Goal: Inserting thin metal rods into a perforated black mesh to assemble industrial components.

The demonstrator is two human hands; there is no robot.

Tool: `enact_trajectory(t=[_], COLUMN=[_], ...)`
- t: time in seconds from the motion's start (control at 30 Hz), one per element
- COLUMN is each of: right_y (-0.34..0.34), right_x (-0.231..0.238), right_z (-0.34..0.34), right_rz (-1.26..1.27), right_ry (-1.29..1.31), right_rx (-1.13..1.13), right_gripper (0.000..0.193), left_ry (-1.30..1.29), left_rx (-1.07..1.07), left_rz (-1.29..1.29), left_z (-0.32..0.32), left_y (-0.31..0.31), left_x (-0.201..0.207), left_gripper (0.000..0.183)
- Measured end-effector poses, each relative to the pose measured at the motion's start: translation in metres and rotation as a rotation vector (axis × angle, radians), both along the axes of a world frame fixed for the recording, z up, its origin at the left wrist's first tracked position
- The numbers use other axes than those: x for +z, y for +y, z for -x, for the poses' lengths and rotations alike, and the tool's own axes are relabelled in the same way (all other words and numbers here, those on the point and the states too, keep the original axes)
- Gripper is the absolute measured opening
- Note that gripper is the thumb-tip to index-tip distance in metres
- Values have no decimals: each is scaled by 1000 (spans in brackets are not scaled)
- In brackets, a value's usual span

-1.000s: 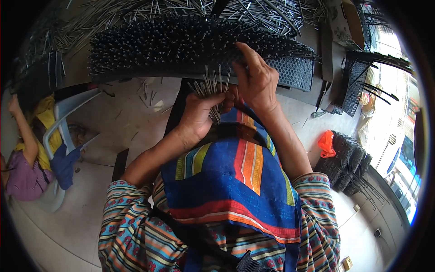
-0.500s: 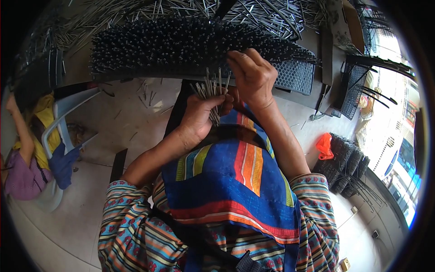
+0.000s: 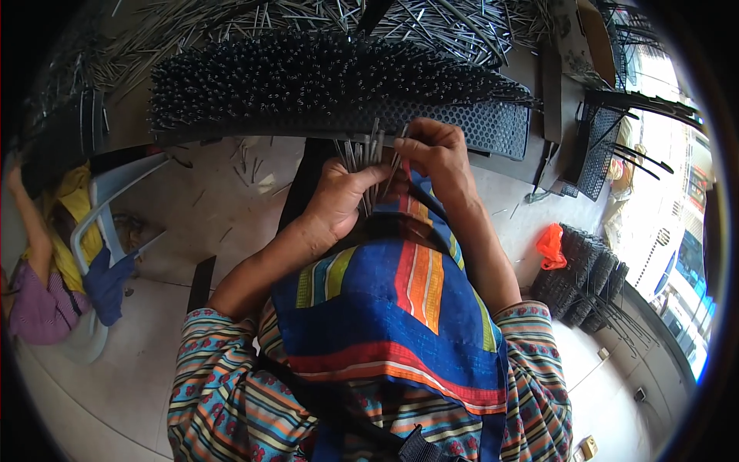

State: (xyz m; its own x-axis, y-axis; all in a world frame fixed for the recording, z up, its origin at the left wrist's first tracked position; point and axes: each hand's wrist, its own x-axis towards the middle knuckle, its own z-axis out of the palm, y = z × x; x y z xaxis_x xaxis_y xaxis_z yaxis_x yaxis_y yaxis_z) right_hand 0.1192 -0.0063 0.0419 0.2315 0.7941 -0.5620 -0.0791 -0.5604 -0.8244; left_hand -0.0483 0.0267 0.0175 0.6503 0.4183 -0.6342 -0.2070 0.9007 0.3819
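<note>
My left hand (image 3: 332,199) is closed round a bundle of thin metal strips (image 3: 359,156), which fan out upward above the thumb. Close by on the right, my right hand (image 3: 442,160) pinches the upper part of one strip (image 3: 401,142), whose lower end runs down toward the bundle. Just beyond both hands lies a long perforated dark tray (image 3: 493,129). Dense rows of dark upright pins or strips (image 3: 308,81) stand in it; holes along its near edge and right end show bare.
Loose metal strips (image 3: 431,23) lie piled behind the tray. Stacked dark racks (image 3: 579,281) and an orange bag (image 3: 550,246) are on the floor at right. At left, another person in a purple garment (image 3: 48,308) is beside a pale chair (image 3: 100,196).
My right hand has come down and back from the tray's near edge to beside the bundle, and now pinches a strip there. My left hand stays nearly in place.
</note>
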Motion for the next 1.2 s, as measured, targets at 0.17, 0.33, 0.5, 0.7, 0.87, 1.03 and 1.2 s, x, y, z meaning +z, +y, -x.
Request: enact_trajectory(t=[0.17,0.33,0.5,0.7,0.87,1.03,1.2], right_y=[6,18,16,16,13,14,21], right_x=[-4,-15,-11,-11,-12,-15,-13], right_z=[2,-1,-1,-3,-2,-5,-3], right_rz=[-421,-721,-712,-767,-752,-693,-687], right_ry=[-193,-624,-657,-720,-722,-672,-725], right_rx=[-397,-262,-214,-181,-180,-189,-102], right_gripper=[5,14,15,16,16,15,14], left_ry=[119,154,133,127,103,94,92], left_rx=[22,19,17,-243,-210,-132,-28], left_rz=[6,-8,-11,-145,-156,-140,-101], left_z=[-3,-4,-2,19,23,16,2], left_y=[1,-3,-1,-21,-21,-9,-1], left_x=[-8,-3,-5,-14,-11,-6,-2], left_gripper=[16,18,18,17,15,19,16])
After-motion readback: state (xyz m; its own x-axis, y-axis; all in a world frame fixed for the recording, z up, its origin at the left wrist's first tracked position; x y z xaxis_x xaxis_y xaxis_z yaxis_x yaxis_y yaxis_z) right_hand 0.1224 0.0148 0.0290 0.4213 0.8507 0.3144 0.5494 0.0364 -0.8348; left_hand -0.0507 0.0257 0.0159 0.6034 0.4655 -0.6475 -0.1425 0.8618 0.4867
